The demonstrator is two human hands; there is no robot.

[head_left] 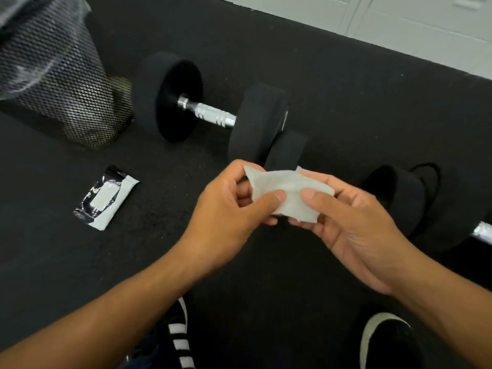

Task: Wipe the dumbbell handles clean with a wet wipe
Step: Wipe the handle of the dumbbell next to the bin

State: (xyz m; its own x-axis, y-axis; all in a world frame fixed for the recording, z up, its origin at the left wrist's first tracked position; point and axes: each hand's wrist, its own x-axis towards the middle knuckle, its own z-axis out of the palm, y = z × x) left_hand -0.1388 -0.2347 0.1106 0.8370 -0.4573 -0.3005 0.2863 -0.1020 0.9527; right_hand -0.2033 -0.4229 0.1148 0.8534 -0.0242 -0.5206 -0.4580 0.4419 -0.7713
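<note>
A white wet wipe (pixel 285 190) is held folded between both hands above the black floor mat. My left hand (pixel 229 209) pinches its left side with thumb and fingers. My right hand (pixel 346 225) pinches its right side the same way. Beyond the hands lies a black dumbbell (pixel 255 121) with a bare chrome handle (pixel 210 111). A second dumbbell (pixel 415 206) lies to the right; only a short piece of its chrome handle (pixel 483 234) shows at the frame's edge. A smaller black weight (pixel 286 151) sits between them, partly hidden by the wipe.
A black and white wipes packet (pixel 105 198) lies on the mat (pixel 80 262) to the left. A metal mesh bin (pixel 61 83) stands at the back left. White cabinets (pixel 399 20) border the mat at the back right. My two shoes (pixel 386 339) show at the bottom.
</note>
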